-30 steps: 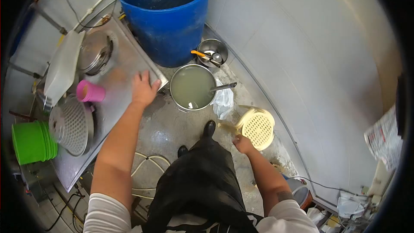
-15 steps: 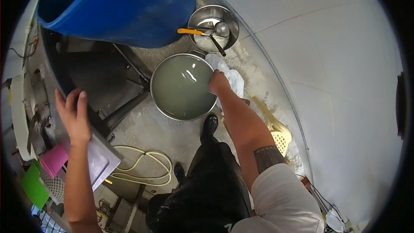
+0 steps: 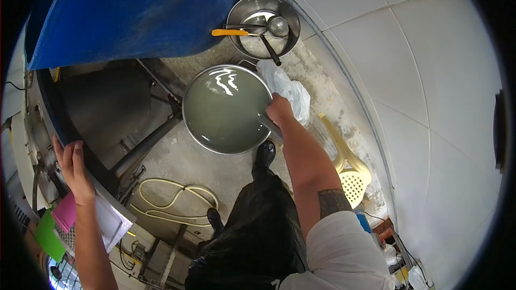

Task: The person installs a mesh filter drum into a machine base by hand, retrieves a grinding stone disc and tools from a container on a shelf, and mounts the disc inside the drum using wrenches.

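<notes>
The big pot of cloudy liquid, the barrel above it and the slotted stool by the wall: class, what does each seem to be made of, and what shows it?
Pot: likely stainless steel; its thin rim is bright and mirror-like.
Barrel: probably plastic; even blue colour, dull smooth sheen.
Stool: looks like moulded plastic; pale yellow, with a regular grid of slots.

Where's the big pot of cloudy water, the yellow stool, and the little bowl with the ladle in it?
big pot (image 3: 215, 113), head view, on the cloudy water inside.
yellow stool (image 3: 356, 182), head view, on its holed seat.
little bowl (image 3: 252, 45), head view, on its inner bottom.
</notes>
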Demonstrator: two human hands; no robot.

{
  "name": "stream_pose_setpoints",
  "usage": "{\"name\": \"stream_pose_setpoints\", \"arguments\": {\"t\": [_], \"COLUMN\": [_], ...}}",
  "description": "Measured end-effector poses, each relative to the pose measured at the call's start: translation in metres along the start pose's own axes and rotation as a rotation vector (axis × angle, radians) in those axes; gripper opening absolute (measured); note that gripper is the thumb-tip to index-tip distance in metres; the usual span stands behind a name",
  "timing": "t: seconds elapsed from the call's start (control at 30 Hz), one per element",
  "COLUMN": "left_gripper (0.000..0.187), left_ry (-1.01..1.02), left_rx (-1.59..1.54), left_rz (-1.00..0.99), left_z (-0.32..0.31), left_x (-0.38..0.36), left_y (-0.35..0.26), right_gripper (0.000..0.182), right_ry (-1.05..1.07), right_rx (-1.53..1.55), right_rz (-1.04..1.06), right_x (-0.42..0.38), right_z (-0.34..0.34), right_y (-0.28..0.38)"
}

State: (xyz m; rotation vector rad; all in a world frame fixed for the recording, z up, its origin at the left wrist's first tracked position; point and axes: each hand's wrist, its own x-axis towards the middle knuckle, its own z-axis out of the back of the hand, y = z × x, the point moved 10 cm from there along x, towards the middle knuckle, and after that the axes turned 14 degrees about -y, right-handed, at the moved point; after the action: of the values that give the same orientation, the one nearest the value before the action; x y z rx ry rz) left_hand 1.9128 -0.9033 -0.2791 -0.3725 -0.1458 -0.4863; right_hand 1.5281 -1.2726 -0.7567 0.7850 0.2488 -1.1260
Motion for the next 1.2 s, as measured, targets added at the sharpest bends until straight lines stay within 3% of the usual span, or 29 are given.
{"name": "stream_pose_setpoints", "arguments": {"t": [0.3,0.4,0.5,0.6,0.67,0.73,0.8,0.83,0.97,1.1,1.13,1.2], "left_gripper": [0.029,0.031,0.031,0.029,0.027,0.028,0.026,0.027,0.036,0.048,0.052,0.062], "left_ry": [-0.057,-0.037,-0.059,-0.061,-0.107,-0.119,-0.168,-0.153,-0.076,0.024,0.063,0.167], "left_rx": [-0.049,-0.213,-0.123,-0.065,-0.041,-0.064,0.109,0.143,0.178,0.153,0.151,0.138], "left_rz": [-0.016,0.102,0.038,0.039,0.028,0.052,-0.025,-0.018,0.093,0.151,0.159,0.179], "left_z": [0.001,-0.004,-0.001,-0.001,0.0,-0.002,0.001,0.005,0.007,0.014,0.015,0.019], "left_x": [0.003,0.0,0.0,-0.001,-0.003,-0.002,-0.003,0.0,0.003,0.008,0.009,0.011], "left_y": [0.006,0.024,0.008,-0.011,-0.014,-0.016,-0.026,-0.038,-0.046,-0.048,-0.049,-0.048], "right_gripper": [0.036,0.037,0.04,0.036,0.031,0.026,0.024,0.025,0.029,0.022,0.021,0.02], "right_ry": [-0.17,-0.172,-0.171,-0.272,-0.299,-0.482,-0.503,-0.538,-0.624,-0.48,-0.444,-0.292], "right_rx": [0.072,0.121,0.09,-0.21,-0.244,-0.284,-0.256,-0.254,-0.174,0.155,0.202,0.137], "right_rz": [-0.118,-0.199,-0.317,-0.353,-0.503,-0.367,-0.238,-0.113,0.005,0.156,0.29,0.393], "right_x": [-0.036,-0.039,-0.045,-0.068,-0.08,-0.1,-0.114,-0.118,-0.135,-0.147,-0.145,-0.192], "right_z": [0.036,0.047,0.056,0.1,0.115,0.185,0.237,0.253,0.302,0.284,0.266,0.251], "right_y": [-0.125,-0.194,-0.271,-0.297,-0.337,-0.292,-0.244,-0.227,-0.122,0.076,0.117,0.252]}}
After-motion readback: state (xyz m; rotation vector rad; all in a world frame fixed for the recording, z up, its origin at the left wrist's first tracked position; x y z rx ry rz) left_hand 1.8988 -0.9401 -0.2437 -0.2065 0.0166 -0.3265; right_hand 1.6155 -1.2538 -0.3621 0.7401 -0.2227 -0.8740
